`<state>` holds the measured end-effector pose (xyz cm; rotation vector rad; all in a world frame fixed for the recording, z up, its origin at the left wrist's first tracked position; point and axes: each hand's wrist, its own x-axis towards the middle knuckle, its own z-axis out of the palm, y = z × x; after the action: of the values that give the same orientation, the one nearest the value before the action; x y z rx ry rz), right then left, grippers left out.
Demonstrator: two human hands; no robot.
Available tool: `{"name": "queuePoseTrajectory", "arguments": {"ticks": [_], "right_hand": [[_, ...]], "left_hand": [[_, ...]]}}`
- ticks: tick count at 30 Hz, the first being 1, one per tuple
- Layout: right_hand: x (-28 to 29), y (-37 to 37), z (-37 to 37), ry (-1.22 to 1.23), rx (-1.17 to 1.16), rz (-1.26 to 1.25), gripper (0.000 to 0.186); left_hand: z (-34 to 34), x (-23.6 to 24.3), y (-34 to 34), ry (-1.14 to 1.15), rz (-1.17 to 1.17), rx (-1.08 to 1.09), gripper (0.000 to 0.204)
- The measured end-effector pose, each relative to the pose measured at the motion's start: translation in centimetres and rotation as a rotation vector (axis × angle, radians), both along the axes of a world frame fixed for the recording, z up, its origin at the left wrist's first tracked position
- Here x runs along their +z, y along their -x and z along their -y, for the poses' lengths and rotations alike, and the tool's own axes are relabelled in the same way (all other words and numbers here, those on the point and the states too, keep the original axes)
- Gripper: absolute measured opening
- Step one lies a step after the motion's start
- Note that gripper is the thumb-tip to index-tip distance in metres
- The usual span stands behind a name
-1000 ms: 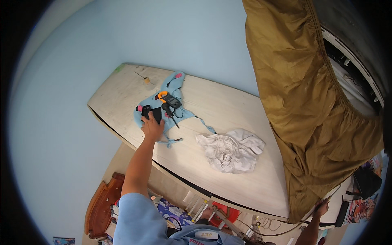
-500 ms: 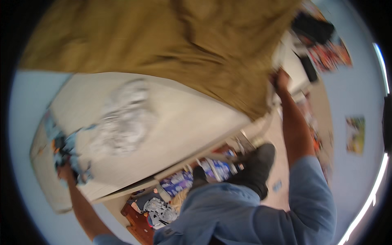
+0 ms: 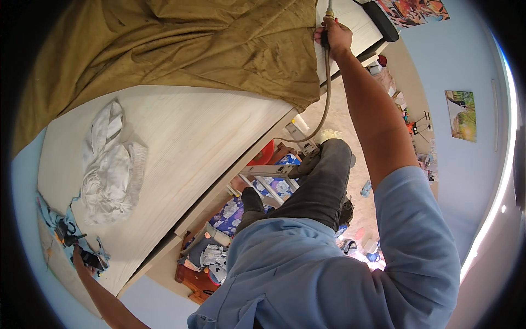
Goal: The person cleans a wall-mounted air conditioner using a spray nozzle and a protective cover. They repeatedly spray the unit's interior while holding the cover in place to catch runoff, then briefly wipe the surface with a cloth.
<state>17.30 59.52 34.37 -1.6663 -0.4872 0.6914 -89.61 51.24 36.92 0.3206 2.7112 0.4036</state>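
Observation:
My right hand (image 3: 337, 36) is closed around the black handle of a spray lance (image 3: 329, 13). The lance's metal tube runs upward past a brass fitting, and a tan hose (image 3: 327, 101) hangs from the handle. Left of that hand, a large olive-brown cloth (image 3: 219, 49) lies creased over the far part of a pale wooden top (image 3: 208, 142). At the far left, my left hand (image 3: 78, 253) is at a bundle of light-blue cloth (image 3: 52, 216) with a black item (image 3: 67, 232) on it; its fingers are mostly hidden. A white gathered cloth piece (image 3: 112, 175) with a strap lies between.
Below me stands a metal stepladder (image 3: 274, 170), with my legs against it. Blue floral fabric (image 3: 226, 216), a red basin (image 3: 262, 153) and a wooden piece (image 3: 192, 282) with clothes lie lower down. A black case (image 3: 381, 21) sits at the back right. A picture (image 3: 461, 115) hangs on the blue wall.
The view has shifted and sharpened. My right hand appears farther up and left, with the lance and hose now plainly visible. My left hand stays by the blue cloth.

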Motion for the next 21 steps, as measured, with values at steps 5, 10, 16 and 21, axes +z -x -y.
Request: {"name": "queuePoseTrajectory", "arguments": {"ticks": [5, 10, 16, 21], "right_hand": [[-0.1, -0.3, 0.0, -0.014, -0.003, -0.009, 0.034], [-0.3, -0.3, -0.1, -0.029, 0.002, 0.014, 0.033], [-0.3, -0.2, -0.2, -0.014, -0.012, 0.019, 0.032], [-2.0, -1.8, -0.8, -0.054, 0.006, -0.035, 0.029]], "left_hand": [[0.8, 0.4, -1.1, -0.013, 0.005, -0.001, 0.093], [1.3, 0.8, -1.9, -0.020, 0.006, 0.001, 0.093], [2.3, 0.7, -2.6, -0.016, 0.022, 0.000, 0.093], [3.7, 1.2, -3.1, -0.020, 0.047, -0.016, 0.094]]}}
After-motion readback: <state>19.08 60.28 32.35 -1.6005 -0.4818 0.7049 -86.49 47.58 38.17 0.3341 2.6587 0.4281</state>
